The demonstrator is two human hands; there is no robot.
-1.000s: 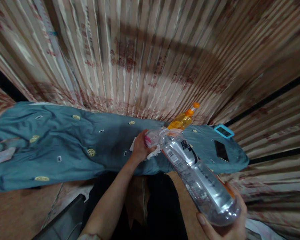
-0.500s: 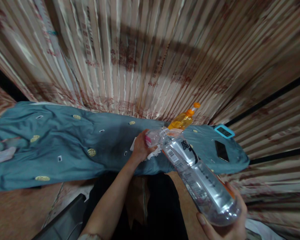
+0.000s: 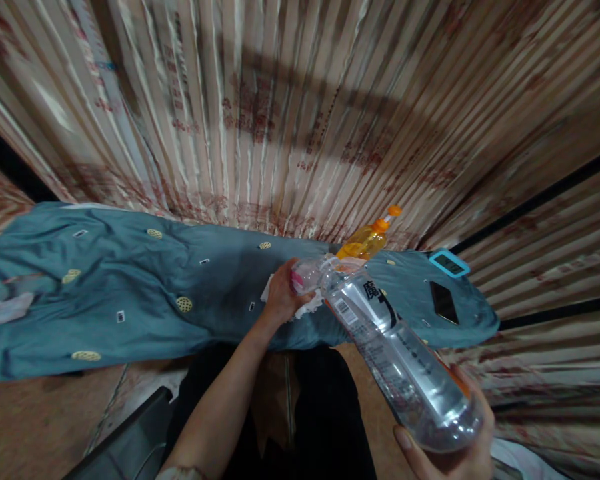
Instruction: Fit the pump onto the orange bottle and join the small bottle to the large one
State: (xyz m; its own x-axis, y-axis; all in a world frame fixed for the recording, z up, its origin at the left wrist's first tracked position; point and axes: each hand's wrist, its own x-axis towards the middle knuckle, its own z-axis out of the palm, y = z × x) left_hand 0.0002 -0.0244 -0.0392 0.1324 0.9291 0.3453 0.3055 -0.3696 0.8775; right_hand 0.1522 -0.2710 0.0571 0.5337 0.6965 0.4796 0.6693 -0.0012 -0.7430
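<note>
Left hand: my left hand (image 3: 283, 293) grips a small clear bottle (image 3: 309, 273), partly covered by my fingers.
Right hand: my right hand (image 3: 469, 459), cropped below, cups the base of a large clear bottle (image 3: 395, 357), tilted above teal cloth (image 3: 230, 267).
Necks: meeting or merely overlapping, I cannot tell.
Tissue (image 3: 310, 307): half-hidden beneath my left hand.
Pump bottle (image 3: 363, 243): amber, lower end obscured.

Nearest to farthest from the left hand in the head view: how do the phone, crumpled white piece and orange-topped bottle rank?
1. Crumpled white piece: right by the left hand.
2. Orange-topped bottle: to the right.
3. Phone: farther right.
</note>
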